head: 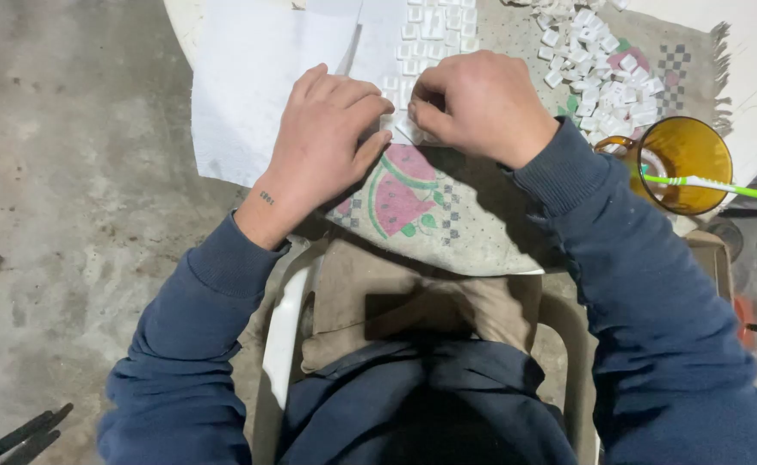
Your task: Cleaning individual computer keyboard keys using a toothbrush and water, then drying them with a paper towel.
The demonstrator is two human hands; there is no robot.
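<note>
Fingers (370, 108) of left hand (322, 146) flat and nearly closed, pressing white sheet (249, 77) down, likely to steady it. Right hand (477, 103) curled tight, fingertips pinching 1 small white tile (410, 129) at the near end of the tile rows (434, 26). Loose tile pile (602, 77) far right on patterned cloth (447, 224) over the desk; amber cup (684, 164) with green brush (723, 188) right.

Stained grey concrete floor (68, 215), round white table (191, 26) under a patterned woven cloth (473, 215), white plastic chair (285, 331), dim even light, dark rods (17, 437) on floor at lower left
</note>
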